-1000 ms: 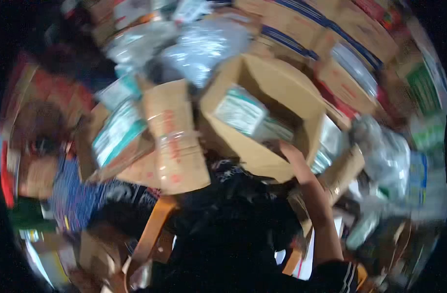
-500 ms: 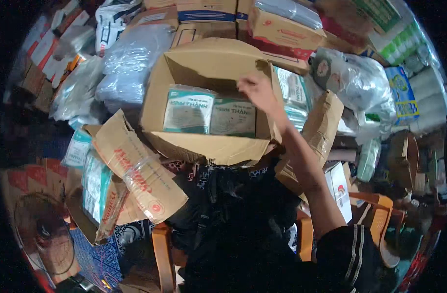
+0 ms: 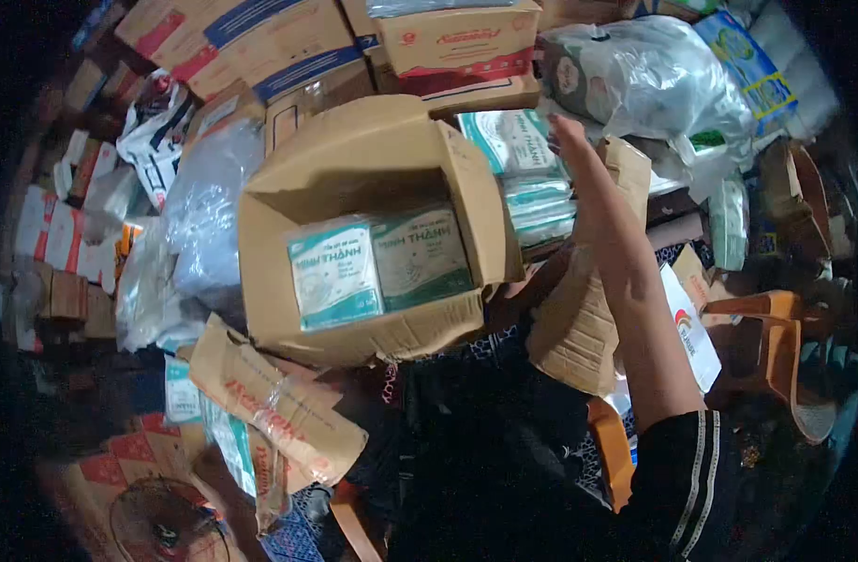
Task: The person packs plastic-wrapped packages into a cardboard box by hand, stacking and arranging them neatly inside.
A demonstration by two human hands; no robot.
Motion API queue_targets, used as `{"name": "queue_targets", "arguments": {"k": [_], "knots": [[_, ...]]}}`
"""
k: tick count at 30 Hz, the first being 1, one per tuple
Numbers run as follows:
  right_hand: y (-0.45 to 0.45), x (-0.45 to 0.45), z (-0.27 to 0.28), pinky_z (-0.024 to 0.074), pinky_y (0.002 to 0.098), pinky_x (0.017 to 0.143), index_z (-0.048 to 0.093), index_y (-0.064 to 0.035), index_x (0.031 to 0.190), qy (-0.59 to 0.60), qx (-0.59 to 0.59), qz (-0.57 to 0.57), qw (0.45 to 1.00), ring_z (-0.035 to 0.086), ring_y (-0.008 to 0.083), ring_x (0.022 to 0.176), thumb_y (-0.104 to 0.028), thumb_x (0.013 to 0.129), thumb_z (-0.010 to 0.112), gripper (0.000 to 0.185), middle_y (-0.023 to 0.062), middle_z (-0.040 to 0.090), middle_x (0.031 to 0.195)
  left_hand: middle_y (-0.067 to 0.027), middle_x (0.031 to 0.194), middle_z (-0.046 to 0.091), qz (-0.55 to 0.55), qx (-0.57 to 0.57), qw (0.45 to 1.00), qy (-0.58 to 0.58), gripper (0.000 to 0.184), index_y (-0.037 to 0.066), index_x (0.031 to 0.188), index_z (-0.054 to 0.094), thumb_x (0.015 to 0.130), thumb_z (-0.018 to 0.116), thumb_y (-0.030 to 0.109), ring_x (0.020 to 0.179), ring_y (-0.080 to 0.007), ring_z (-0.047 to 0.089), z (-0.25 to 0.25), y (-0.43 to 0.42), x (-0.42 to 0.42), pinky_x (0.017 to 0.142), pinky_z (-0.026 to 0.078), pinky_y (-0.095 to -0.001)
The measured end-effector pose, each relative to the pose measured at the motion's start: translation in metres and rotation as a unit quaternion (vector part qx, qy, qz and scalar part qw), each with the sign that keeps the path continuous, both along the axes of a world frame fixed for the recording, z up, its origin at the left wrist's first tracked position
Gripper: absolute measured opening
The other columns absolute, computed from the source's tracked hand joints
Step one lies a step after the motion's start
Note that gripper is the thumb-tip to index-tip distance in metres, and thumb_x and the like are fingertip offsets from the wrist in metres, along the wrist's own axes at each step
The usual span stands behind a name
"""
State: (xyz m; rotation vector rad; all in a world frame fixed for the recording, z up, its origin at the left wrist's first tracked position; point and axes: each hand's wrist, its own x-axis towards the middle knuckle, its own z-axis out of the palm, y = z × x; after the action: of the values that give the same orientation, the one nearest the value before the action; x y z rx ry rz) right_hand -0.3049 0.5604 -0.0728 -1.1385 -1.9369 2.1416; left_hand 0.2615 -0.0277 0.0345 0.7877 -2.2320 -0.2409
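Observation:
My right hand [image 3: 568, 137] is at the right edge of a stack of plastic-wrapped packets [image 3: 515, 145], white and teal with MINH THÀNH print. Its fingers look bent toward the top packet, but blur and the angle hide whether they grip it. Left of the stack is an open cardboard box [image 3: 373, 342], tilted toward me. Inside, a white-and-teal packet [image 3: 335, 273] lies beside another packet [image 3: 420, 258], which is in shadow. My left hand is not visible.
A torn cardboard piece [image 3: 270, 403] lies at front left over more packets. Another cardboard piece [image 3: 588, 309] stands under my right forearm. Cartons [image 3: 462, 47] and a clear plastic bag [image 3: 654, 80] are behind. An orange plastic chair [image 3: 776, 328] is at right.
My right hand has moved from above the open box's right side to the packet stack on its right. The view has turned, so the box appears lower and further left.

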Motion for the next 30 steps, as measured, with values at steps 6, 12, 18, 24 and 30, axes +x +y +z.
{"name": "queue_targets", "arguments": {"k": [6,12,18,24,30], "knots": [[0.017,0.027,-0.03,0.0472,0.0359,0.072,0.061,0.003,0.103,-0.118,0.195,0.118,0.967,0.058,0.0248,0.086,-0.027,0.076,0.071,0.041,0.0141,0.062,0.095,-0.0038,0.095,0.058,-0.469,0.306,0.824,-0.084,0.022,0.0,0.106,0.056,0.088,0.061,0.011,0.085,-0.0112,0.055,0.044,0.254,-0.339,0.077,0.047,-0.0247],[0.047,-0.015,-0.176,0.0482,0.0399,0.083,0.063,0.0052,0.105,-0.13,0.18,0.147,0.964,0.06,0.0338,0.101,-0.036,0.068,0.076,0.056,0.0181,0.064,0.103,-0.0201,0.113,0.059,-0.318,0.432,0.824,-0.185,0.068,-0.004,0.128,0.043,0.076,0.072,0.028,0.108,-0.0275,0.056,-0.158,0.425,-0.559,0.09,0.045,-0.0379],[0.052,0.023,-0.133,0.0467,0.039,0.073,0.063,0.007,0.099,-0.11,0.058,0.184,0.975,0.058,0.0246,0.087,-0.034,0.067,0.079,0.055,0.014,0.061,0.093,-0.0209,0.135,0.046,-0.104,0.509,0.819,-0.242,0.09,-0.009,0.134,0.037,0.066,0.079,0.032,0.121,-0.0301,0.048,-0.248,0.426,-0.606,0.097,0.041,-0.0385],[0.045,0.007,-0.151,0.0466,0.0416,0.085,0.058,0.0082,0.112,-0.144,0.085,0.165,0.972,0.058,0.0265,0.099,-0.036,0.07,0.077,0.064,0.0184,0.059,0.112,-0.0174,0.127,0.054,-0.195,0.552,0.762,-0.278,0.071,-0.008,0.124,0.05,0.069,0.077,0.027,0.112,-0.0255,0.055,-0.23,0.427,-0.597,0.09,0.046,-0.0387],[0.024,0.007,-0.111,0.0427,0.0445,0.095,0.056,0.0063,0.12,-0.198,0.153,0.016,0.968,0.052,0.0317,0.117,-0.052,0.071,0.071,0.078,0.0209,0.054,0.127,-0.013,0.097,0.063,-0.333,0.719,0.58,-0.19,0.029,-0.003,0.097,0.062,0.073,0.068,0.012,0.085,-0.023,0.062,-0.128,0.458,-0.57,0.07,0.052,-0.0362]]}}
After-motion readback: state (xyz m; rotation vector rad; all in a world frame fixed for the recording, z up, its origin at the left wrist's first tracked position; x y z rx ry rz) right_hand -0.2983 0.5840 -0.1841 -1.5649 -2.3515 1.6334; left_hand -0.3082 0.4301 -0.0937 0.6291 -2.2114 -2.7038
